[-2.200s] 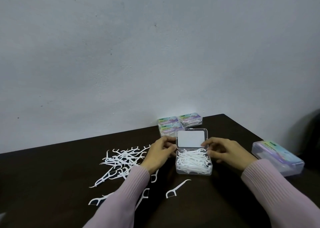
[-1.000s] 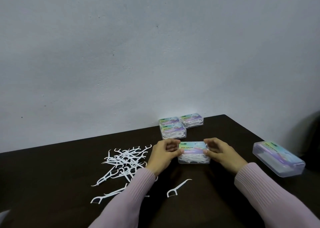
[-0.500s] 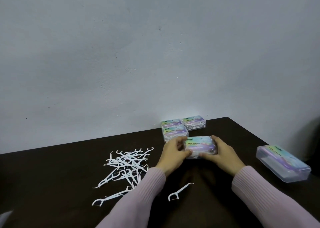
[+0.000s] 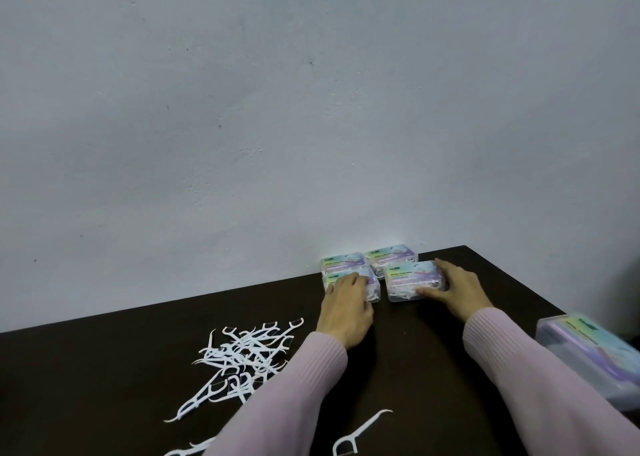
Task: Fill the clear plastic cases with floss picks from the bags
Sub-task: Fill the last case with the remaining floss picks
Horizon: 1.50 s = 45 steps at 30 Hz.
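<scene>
A closed clear case [image 4: 412, 279] full of white floss picks sits on the dark table [image 4: 86, 369] near the wall, to the right of a front-left case [image 4: 374, 287]. My right hand [image 4: 457, 291] grips its right end, thumb along the front edge. My left hand [image 4: 346, 303] rests with flat fingers on top of the front-left case. Two more closed cases [image 4: 341, 260] [image 4: 391, 255] stand behind, against the wall. A pile of loose floss picks [image 4: 246, 355] lies to the left of my left sleeve.
Near the table's right edge lies a larger clear case [image 4: 595, 351] with a colourful label. A single floss pick [image 4: 360, 431] lies near the front between my arms. The grey wall rises directly behind the row of cases.
The lid of the filled case was shut, then both hands carried the case away from me to the group by the wall. My left hand left it and now lies on the neighbouring case.
</scene>
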### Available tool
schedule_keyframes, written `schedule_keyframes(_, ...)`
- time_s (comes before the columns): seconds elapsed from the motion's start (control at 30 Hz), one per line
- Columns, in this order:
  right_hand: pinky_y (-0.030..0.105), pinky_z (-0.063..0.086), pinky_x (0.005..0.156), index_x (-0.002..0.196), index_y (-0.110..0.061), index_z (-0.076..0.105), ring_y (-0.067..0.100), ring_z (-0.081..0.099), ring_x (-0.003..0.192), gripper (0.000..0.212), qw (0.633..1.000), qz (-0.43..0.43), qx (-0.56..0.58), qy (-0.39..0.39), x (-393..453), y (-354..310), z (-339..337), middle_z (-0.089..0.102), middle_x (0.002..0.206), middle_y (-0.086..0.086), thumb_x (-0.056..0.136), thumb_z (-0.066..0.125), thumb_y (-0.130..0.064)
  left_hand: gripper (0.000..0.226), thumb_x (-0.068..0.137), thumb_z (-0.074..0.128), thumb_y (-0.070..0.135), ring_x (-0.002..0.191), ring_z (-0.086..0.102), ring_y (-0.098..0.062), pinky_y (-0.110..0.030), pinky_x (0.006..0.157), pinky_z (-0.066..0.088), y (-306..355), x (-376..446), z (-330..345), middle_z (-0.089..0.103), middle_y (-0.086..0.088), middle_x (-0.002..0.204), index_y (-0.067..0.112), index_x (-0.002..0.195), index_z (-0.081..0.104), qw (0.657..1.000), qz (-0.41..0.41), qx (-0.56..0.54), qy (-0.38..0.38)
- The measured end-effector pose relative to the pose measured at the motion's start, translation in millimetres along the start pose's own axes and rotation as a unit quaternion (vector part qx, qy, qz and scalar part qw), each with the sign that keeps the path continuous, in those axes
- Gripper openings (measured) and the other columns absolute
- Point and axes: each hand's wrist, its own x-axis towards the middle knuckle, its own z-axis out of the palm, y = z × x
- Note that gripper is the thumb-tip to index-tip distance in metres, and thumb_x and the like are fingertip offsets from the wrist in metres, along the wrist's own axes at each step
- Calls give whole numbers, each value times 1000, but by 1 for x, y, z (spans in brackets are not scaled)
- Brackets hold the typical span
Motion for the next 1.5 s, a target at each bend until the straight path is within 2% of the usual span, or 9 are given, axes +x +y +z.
schedule_keyframes(0.1,36,36,105,139,-6,30,26,47,123,73,999,12,33,-26,12,0,6,46,138,15,78,70,-12,44,94,48,14,129,40,-19,-31,109,31,-2,3,-1,45,-4,139,12,137,42,1000,1,-19,-1)
schedule_keyframes(0.23,32,35,103,137,-4,33,25,46,124,64,999,6,13,-49,17,-8,8,45,138,14,82,66,-12,45,92,50,14,127,43,-19,-31,106,35,-4,7,-2,46,-4,138,13,137,43,999,-9,-36,-11)
schedule_keyframes(0.53,31,31,107,139,-6,33,23,38,131,69,998,-51,-28,17,3,-9,8,36,144,10,80,68,-10,49,92,52,14,131,39,-22,-36,113,27,9,5,-3,43,-5,142,12,139,41,999,-6,-36,-19)
schedule_keyframes(0.73,31,36,104,135,-13,40,19,42,128,54,995,-49,-72,47,-29,-1,-11,40,141,5,86,61,-12,47,95,50,13,135,34,-17,-31,111,28,46,-5,-5,39,-3,146,15,141,39,988,29,-131,-71)
schedule_keyframes(0.93,29,41,98,123,-17,50,15,51,116,37,984,-48,-118,123,-81,19,-41,49,129,1,88,57,-12,39,98,41,7,128,44,-19,-28,108,33,107,-10,11,48,-9,139,10,136,46,965,60,-238,-93)
schedule_keyframes(1.07,34,44,97,121,-15,50,20,53,113,33,974,3,-151,167,-112,34,-61,52,125,5,88,57,-16,34,97,43,7,121,51,-21,-28,104,37,148,-11,29,55,-12,131,6,130,52,952,66,-286,-90)
schedule_keyframes(1.17,32,45,97,121,-12,50,19,53,110,35,968,15,-174,182,-124,44,-67,51,125,6,88,58,-21,32,98,45,10,120,53,-22,-26,102,39,168,-11,38,57,-13,129,3,127,54,938,51,-332,-90)
schedule_keyframes(1.33,35,36,107,133,-10,36,22,41,124,55,965,67,-183,174,-138,57,-76,38,137,9,86,61,-24,31,96,50,8,117,55,-21,-23,99,41,186,-15,55,58,-13,127,2,126,54,927,40,-359,-98)
schedule_keyframes(1.5,36,40,99,137,-11,29,25,39,126,64,974,120,-135,139,-143,60,-81,35,137,11,84,64,-20,32,94,53,8,115,55,-19,-18,92,42,186,-19,54,57,-13,128,3,126,53,928,30,-360,-94)
